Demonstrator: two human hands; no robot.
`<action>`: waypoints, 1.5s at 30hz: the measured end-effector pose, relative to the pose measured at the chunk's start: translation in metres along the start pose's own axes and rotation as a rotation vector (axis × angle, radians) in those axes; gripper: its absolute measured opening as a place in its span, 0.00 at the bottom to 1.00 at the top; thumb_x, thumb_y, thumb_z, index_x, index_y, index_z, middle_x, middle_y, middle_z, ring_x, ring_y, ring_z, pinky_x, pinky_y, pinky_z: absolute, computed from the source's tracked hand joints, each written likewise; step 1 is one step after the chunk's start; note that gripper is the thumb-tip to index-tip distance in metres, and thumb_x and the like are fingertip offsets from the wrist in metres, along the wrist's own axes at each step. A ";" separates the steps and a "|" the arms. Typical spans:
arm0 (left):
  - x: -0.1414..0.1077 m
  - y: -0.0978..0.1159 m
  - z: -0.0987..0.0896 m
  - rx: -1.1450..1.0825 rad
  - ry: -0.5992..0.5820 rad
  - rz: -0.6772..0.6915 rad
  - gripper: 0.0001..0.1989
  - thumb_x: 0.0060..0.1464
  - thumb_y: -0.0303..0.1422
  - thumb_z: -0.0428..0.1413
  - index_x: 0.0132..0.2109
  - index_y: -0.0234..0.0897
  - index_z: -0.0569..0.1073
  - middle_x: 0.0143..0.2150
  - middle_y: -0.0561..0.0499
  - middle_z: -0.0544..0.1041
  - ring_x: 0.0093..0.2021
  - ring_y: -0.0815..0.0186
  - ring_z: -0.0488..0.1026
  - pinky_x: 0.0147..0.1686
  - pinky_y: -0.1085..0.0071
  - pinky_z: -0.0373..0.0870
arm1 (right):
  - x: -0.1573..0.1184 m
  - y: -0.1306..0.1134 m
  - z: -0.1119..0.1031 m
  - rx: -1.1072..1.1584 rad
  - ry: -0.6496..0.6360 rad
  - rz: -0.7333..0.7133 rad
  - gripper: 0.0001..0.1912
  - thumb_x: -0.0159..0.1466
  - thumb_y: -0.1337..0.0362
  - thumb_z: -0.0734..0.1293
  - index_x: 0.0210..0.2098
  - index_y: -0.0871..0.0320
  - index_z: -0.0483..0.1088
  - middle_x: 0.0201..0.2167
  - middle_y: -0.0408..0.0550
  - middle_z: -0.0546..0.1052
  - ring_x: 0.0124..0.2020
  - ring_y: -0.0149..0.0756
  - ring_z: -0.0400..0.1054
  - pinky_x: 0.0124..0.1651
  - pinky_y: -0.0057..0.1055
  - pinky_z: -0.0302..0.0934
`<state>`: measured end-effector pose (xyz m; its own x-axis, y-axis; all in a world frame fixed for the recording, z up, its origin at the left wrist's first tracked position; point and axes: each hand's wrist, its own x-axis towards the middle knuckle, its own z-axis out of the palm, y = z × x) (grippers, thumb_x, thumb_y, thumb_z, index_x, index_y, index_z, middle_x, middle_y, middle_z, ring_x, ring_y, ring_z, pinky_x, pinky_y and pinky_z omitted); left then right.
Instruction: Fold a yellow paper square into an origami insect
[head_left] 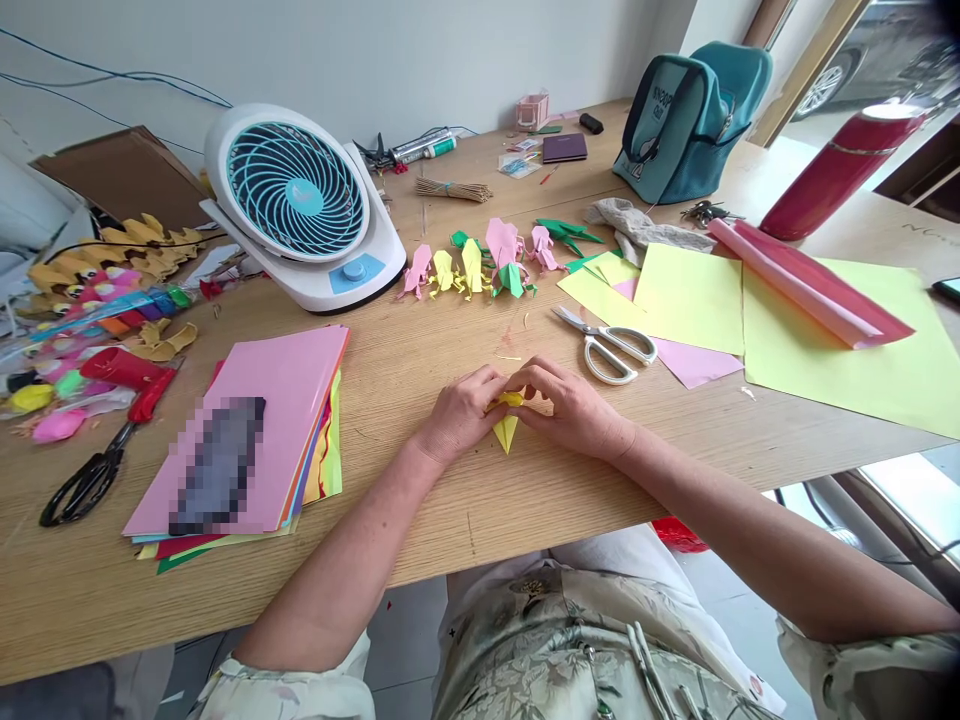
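A small folded piece of yellow paper is held between my two hands just above the table, its pointed end toward me. My left hand is closed on its left side, with fingers bent at the top edge. From the right, my right hand pinches the same paper with thumb and forefinger. My fingers hide much of its upper part. White-handled scissors lie beyond my right hand. Behind my hands stands a row of folded paper figures in pink, yellow and green.
A stack of coloured paper lies at left, near black-handled scissors. A white fan stands behind it. Yellow sheets, a red bottle and a teal bag are at right. The table's front edge runs before me.
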<state>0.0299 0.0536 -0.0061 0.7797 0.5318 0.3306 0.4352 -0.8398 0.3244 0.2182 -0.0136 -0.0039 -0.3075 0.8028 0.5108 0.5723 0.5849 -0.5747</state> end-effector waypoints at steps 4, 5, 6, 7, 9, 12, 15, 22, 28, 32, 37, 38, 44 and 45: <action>0.000 0.000 0.000 -0.022 -0.012 -0.020 0.09 0.60 0.33 0.57 0.47 0.38 0.74 0.39 0.50 0.75 0.37 0.66 0.74 0.35 0.73 0.67 | 0.000 -0.001 0.001 -0.017 0.027 0.036 0.08 0.64 0.70 0.67 0.43 0.57 0.68 0.36 0.47 0.71 0.36 0.34 0.68 0.40 0.32 0.63; 0.000 0.000 0.000 -0.026 -0.012 -0.023 0.09 0.61 0.33 0.57 0.47 0.38 0.74 0.40 0.50 0.75 0.37 0.66 0.74 0.36 0.73 0.67 | 0.000 0.000 0.001 -0.016 0.035 0.036 0.08 0.63 0.71 0.67 0.42 0.57 0.68 0.36 0.46 0.72 0.35 0.33 0.68 0.40 0.31 0.62; 0.000 0.000 0.000 -0.027 -0.012 -0.027 0.08 0.61 0.33 0.57 0.47 0.38 0.74 0.40 0.50 0.75 0.37 0.66 0.74 0.36 0.73 0.68 | 0.000 0.000 0.002 -0.011 0.044 0.036 0.08 0.63 0.71 0.67 0.42 0.57 0.68 0.36 0.46 0.72 0.35 0.33 0.68 0.40 0.31 0.62; 0.000 0.000 0.001 -0.027 -0.013 -0.029 0.08 0.61 0.34 0.56 0.47 0.38 0.74 0.40 0.50 0.75 0.37 0.66 0.74 0.36 0.73 0.67 | 0.000 0.001 0.002 -0.003 0.052 0.040 0.07 0.63 0.71 0.67 0.42 0.57 0.68 0.36 0.46 0.73 0.35 0.33 0.68 0.39 0.31 0.62; 0.000 0.000 0.001 -0.024 -0.016 -0.034 0.08 0.61 0.35 0.56 0.45 0.38 0.74 0.40 0.50 0.75 0.36 0.67 0.74 0.35 0.74 0.67 | 0.000 0.002 0.003 0.028 0.076 0.056 0.06 0.63 0.69 0.67 0.41 0.57 0.69 0.34 0.45 0.73 0.34 0.32 0.68 0.37 0.29 0.62; 0.001 0.000 0.001 -0.015 -0.014 -0.031 0.08 0.62 0.36 0.55 0.45 0.38 0.74 0.40 0.49 0.75 0.36 0.67 0.74 0.34 0.74 0.66 | 0.000 0.005 0.004 0.082 0.108 0.092 0.04 0.63 0.66 0.68 0.38 0.58 0.70 0.32 0.45 0.74 0.32 0.31 0.68 0.36 0.28 0.62; 0.001 0.000 0.002 -0.009 -0.012 -0.028 0.08 0.63 0.36 0.54 0.45 0.39 0.74 0.40 0.49 0.76 0.36 0.68 0.74 0.34 0.74 0.66 | 0.000 0.007 0.004 0.114 0.136 0.109 0.05 0.63 0.63 0.69 0.38 0.58 0.72 0.31 0.44 0.75 0.31 0.31 0.68 0.35 0.28 0.62; 0.000 0.000 0.002 -0.023 -0.007 -0.031 0.08 0.62 0.36 0.55 0.45 0.39 0.74 0.40 0.50 0.76 0.37 0.68 0.74 0.35 0.74 0.67 | 0.001 0.002 0.001 0.135 0.144 0.112 0.06 0.64 0.63 0.68 0.38 0.59 0.75 0.30 0.45 0.75 0.30 0.30 0.68 0.34 0.28 0.60; -0.001 0.000 0.003 -0.026 -0.001 -0.034 0.09 0.62 0.36 0.55 0.45 0.38 0.74 0.39 0.50 0.76 0.37 0.67 0.74 0.35 0.74 0.66 | 0.002 0.000 0.000 0.130 0.155 0.106 0.06 0.65 0.62 0.68 0.35 0.58 0.76 0.29 0.46 0.76 0.29 0.31 0.67 0.33 0.28 0.61; 0.000 0.000 0.002 -0.034 -0.006 -0.041 0.08 0.62 0.36 0.55 0.45 0.38 0.75 0.40 0.49 0.76 0.37 0.68 0.74 0.35 0.74 0.67 | 0.003 0.000 0.000 0.130 0.160 0.100 0.07 0.65 0.61 0.68 0.35 0.58 0.76 0.28 0.46 0.76 0.28 0.30 0.67 0.33 0.28 0.61; 0.001 0.001 0.001 -0.034 -0.003 -0.042 0.08 0.62 0.36 0.55 0.45 0.38 0.75 0.40 0.50 0.76 0.38 0.67 0.74 0.37 0.73 0.67 | 0.002 0.000 0.000 0.129 0.172 0.096 0.09 0.66 0.60 0.67 0.34 0.58 0.76 0.28 0.46 0.75 0.28 0.30 0.68 0.31 0.28 0.60; 0.001 0.001 0.001 -0.033 -0.002 -0.040 0.08 0.62 0.36 0.55 0.45 0.38 0.75 0.40 0.50 0.76 0.38 0.67 0.74 0.37 0.73 0.67 | 0.002 0.000 0.001 0.130 0.177 0.096 0.10 0.66 0.60 0.67 0.34 0.58 0.76 0.27 0.46 0.75 0.27 0.30 0.67 0.31 0.28 0.60; 0.000 0.000 0.003 -0.018 -0.001 -0.032 0.08 0.62 0.38 0.55 0.43 0.38 0.74 0.40 0.49 0.76 0.38 0.67 0.74 0.36 0.73 0.66 | 0.002 -0.001 0.001 0.152 0.179 0.097 0.11 0.66 0.58 0.67 0.33 0.58 0.76 0.28 0.46 0.76 0.27 0.31 0.68 0.30 0.28 0.60; 0.000 0.000 0.003 -0.019 -0.003 -0.035 0.08 0.62 0.38 0.55 0.42 0.38 0.74 0.40 0.49 0.75 0.38 0.67 0.74 0.36 0.73 0.66 | 0.002 -0.001 0.000 0.157 0.175 0.096 0.11 0.66 0.58 0.67 0.33 0.58 0.76 0.28 0.47 0.76 0.28 0.31 0.68 0.30 0.28 0.60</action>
<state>0.0311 0.0532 -0.0084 0.7652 0.5606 0.3165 0.4539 -0.8185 0.3522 0.2169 -0.0126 -0.0030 -0.1132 0.8314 0.5440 0.4637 0.5284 -0.7112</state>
